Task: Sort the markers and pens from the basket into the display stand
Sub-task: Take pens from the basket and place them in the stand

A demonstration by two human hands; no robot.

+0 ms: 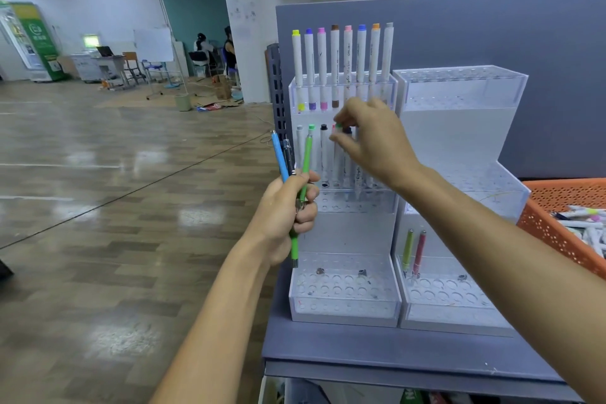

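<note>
Well, a grey table [360, 348] stands on a shiny wooden floor [98, 174] in a big room. A grey board [492, 36] stands up along the back edge of the table. Far away at the back of the room there are desks, a whiteboard [153, 44] and a green machine [36, 43]. Some people sit there too.

The left hand [288, 213] is up by the left edge of the table, close to the left stand [344, 305]. It grips three pens in a bunch: a green pen [305, 167], a blue pen [279, 154] and a dark pen [288, 157]. They all point up. The right hand [373, 141] is up at the middle row of the left stand. Its thumb and fingers pinch the top of a green-capped marker [338, 126] that stands in that row.

Both stands are see-through and sit side by side near the left edge of the table. The top row of the left stand holds eight white markers [334, 65] with caps of many colours. The middle row holds more white markers, some hidden behind the right hand. The right stand [459, 315] holds a light green pen [407, 249] and a red pen [419, 251] together on its lowest step. An orange basket [557, 229] sits at the right edge of the table with a pile of markers [587, 226] in it.
</note>
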